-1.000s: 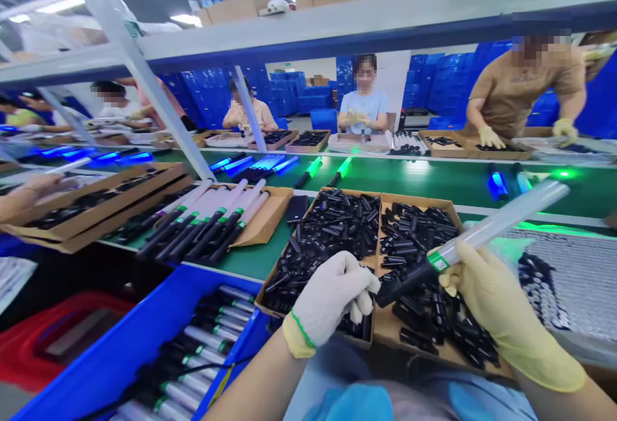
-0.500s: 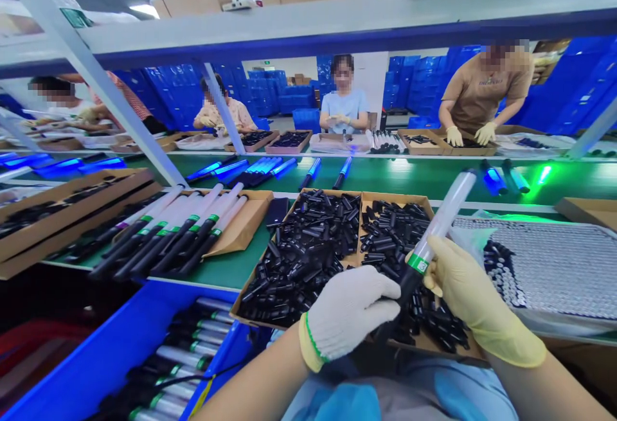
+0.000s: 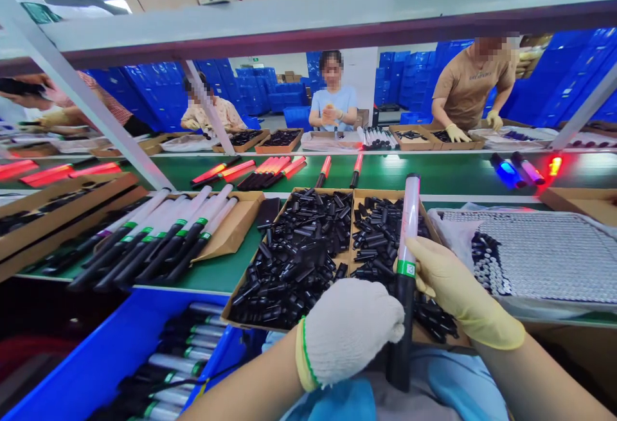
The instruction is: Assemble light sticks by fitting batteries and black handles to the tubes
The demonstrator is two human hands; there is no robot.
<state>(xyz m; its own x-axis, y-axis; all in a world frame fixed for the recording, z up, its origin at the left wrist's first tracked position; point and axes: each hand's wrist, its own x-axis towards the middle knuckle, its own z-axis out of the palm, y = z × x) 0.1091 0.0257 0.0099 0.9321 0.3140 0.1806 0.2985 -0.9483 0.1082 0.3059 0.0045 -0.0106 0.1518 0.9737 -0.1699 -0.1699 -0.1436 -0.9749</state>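
In my right hand (image 3: 453, 292), wearing a thin cream glove, is a light stick (image 3: 407, 279) with a pale clear tube, a green band marked 3 and a black handle. It stands nearly upright, and my fingers close round it near the band. My left hand (image 3: 354, 328), in a white knit glove, has its fingers curled against the left side of the black handle; its fingertips are partly hidden. Beneath and beyond both hands, cardboard trays (image 3: 353, 241) hold many small black parts.
Several light sticks (image 3: 178, 228) lie in a row at left. A blue bin (image 3: 91, 357) below holds more. At right is a tray of silver-topped parts (image 3: 549, 260). A green conveyor (image 3: 434, 173) carries lit sticks, with co-workers beyond. A shelf beam (image 3: 289, 22) crosses overhead.
The light stick has swung from tilted right to nearly upright. My left fingers have curled in tighter beside the handle. Lights on the conveyor sticks have turned mostly from blue to red.
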